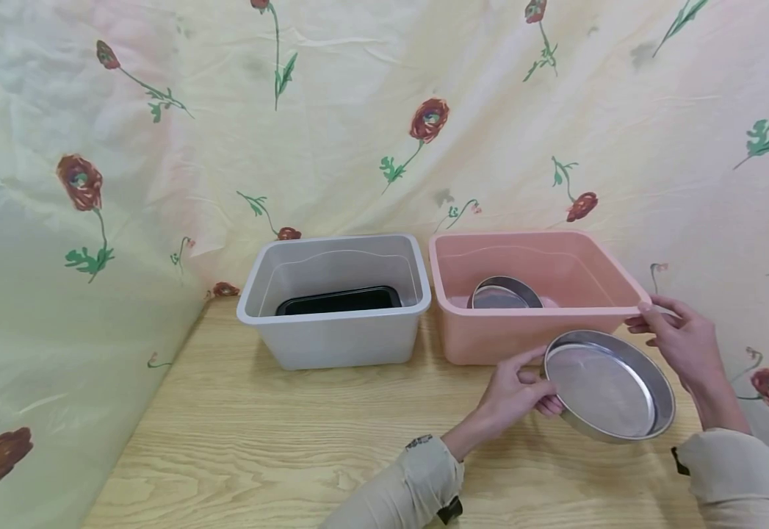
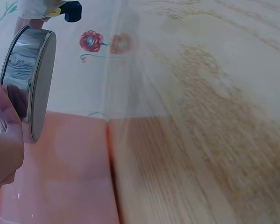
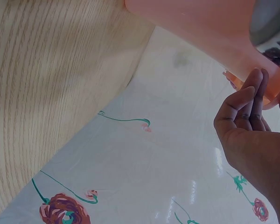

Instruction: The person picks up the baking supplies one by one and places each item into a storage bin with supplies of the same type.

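Observation:
My left hand (image 1: 515,388) pinches the near-left rim of a round metal cake pan (image 1: 598,393), thumb on one side of the wall and fingers on the other. The pan is tilted with its inside toward the head camera, in front of a pink plastic bin (image 1: 510,334). With my right hand (image 1: 688,349) I grip the bin's front right corner, thumb on the rim and fingers beneath it. Inside that bin lies a smaller round metal pan (image 1: 499,297), partly hidden by the front wall. In the left wrist view, the cake pan (image 2: 43,88) shows edge-on.
A light grey bin (image 1: 338,342) stands left of the pink one, a narrow gap between them. It holds a black rectangular pan (image 1: 341,300), partly hidden. Both bins rest on a wood-grain table (image 1: 258,448). Flower-printed cloth (image 1: 358,110) hangs behind and at both sides.

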`<state>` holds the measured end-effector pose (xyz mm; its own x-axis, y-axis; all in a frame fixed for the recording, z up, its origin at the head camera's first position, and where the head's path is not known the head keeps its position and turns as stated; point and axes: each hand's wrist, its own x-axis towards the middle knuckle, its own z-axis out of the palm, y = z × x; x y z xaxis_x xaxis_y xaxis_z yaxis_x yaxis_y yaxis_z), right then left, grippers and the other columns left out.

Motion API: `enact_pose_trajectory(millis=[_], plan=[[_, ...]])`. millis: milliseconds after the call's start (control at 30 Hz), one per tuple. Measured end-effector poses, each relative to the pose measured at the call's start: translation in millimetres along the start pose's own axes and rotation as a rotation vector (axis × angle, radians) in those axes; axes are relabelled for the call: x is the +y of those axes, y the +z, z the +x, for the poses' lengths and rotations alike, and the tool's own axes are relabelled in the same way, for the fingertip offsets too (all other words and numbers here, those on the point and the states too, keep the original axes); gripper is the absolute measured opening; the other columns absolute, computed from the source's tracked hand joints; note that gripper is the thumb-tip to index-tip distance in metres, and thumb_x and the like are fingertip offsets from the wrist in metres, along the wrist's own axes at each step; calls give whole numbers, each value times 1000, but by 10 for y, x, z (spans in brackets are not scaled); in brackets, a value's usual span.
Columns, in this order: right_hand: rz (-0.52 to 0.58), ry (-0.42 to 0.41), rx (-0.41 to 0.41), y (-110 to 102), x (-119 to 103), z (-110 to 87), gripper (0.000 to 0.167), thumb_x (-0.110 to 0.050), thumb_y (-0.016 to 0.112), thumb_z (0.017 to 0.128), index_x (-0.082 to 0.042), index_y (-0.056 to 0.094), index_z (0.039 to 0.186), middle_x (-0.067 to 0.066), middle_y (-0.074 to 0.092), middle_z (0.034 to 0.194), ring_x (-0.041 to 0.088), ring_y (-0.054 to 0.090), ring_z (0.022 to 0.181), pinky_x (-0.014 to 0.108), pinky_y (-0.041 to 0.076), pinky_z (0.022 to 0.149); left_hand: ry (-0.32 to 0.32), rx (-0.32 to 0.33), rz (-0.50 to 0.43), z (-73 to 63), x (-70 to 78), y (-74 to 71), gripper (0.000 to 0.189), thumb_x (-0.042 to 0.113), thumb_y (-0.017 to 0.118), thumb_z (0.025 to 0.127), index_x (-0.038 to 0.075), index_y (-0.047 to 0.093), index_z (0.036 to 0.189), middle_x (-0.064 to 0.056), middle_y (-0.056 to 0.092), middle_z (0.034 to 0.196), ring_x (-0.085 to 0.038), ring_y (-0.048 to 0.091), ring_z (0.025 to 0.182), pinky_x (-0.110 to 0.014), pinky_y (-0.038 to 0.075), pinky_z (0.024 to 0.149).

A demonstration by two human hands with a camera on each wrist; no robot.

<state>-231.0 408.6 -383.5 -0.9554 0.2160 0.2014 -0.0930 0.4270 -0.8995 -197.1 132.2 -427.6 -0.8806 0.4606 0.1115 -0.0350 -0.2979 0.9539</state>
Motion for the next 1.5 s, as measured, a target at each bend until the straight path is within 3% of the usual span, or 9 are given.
enact_pose_trajectory(millis=[133, 200, 300, 500, 600, 700, 1033, 1300, 1500], plan=[[7, -1, 2, -4, -7, 1, 10, -26, 57, 108, -36, 57, 112, -23, 71, 80, -4, 67, 72, 17, 52, 58, 7, -16, -6, 7, 36, 4, 57, -11, 65, 93, 3, 55, 147, -25, 71, 74, -7, 64, 56, -49, 64, 67], [10, 0, 3, -7, -11, -1, 10, -26, 57, 108, -36, 57, 111, -23, 71, 80, -4, 67, 71, 17, 52, 58, 10, -20, -12, 8, 49, 6, 57, -11, 65, 93, 3, 55, 147, -26, 71, 75, -8, 64, 56, -35, 63, 62], [15, 10, 2, -5, -18, -2, 10, -27, 57, 108, -37, 57, 111, -22, 71, 80, -4, 67, 71, 17, 51, 58, 12, -22, -16, 9, 68, 8, 57, -11, 65, 93, 4, 56, 147, -25, 71, 74, -8, 65, 56, -27, 61, 58], [31, 7, 9, 1, -30, -5, 12, -26, 57, 108, -37, 57, 111, -22, 72, 78, -5, 67, 71, 16, 50, 57, 14, -20, -8, 13, 105, 3, 56, -10, 65, 94, 5, 56, 147, -24, 71, 74, -9, 65, 57, -33, 63, 61], [58, 0, 11, 6, -32, -8, 15, -22, 57, 108, -38, 58, 110, -20, 72, 77, -5, 67, 70, 15, 50, 57, 19, -21, -3, 15, 118, -1, 56, -11, 65, 94, 5, 56, 147, -23, 71, 74, -9, 65, 57, -44, 64, 65], [83, 0, 10, 5, -28, -5, 17, -20, 58, 108, -37, 59, 109, -19, 73, 77, -4, 68, 69, 14, 50, 56, 21, -26, 3, 18, 126, -2, 57, -11, 66, 93, 5, 56, 147, -22, 71, 73, -9, 64, 56, -47, 64, 66], [84, 3, 12, 2, -5, 2, 17, -21, 57, 108, -37, 59, 109, -20, 72, 77, -4, 67, 69, 14, 51, 57, 37, -44, -20, 11, 173, -16, 57, -12, 64, 94, 2, 54, 148, -29, 69, 75, -6, 63, 55, -23, 59, 55], [133, 5, 21, 4, 11, 4, 20, -17, 58, 107, -37, 60, 107, -18, 73, 75, -4, 67, 68, 13, 51, 56, 32, -54, -14, 3, 232, -48, 59, -12, 65, 93, 3, 53, 149, -25, 70, 73, -6, 63, 55, -23, 59, 55], [186, 0, 12, -5, 13, 9, 21, -15, 60, 106, -36, 63, 105, -15, 74, 75, -4, 67, 68, 11, 51, 56, 51, -61, -5, 12, 271, -71, 57, -11, 64, 94, 2, 53, 149, -30, 70, 77, -7, 64, 56, -22, 59, 56]])
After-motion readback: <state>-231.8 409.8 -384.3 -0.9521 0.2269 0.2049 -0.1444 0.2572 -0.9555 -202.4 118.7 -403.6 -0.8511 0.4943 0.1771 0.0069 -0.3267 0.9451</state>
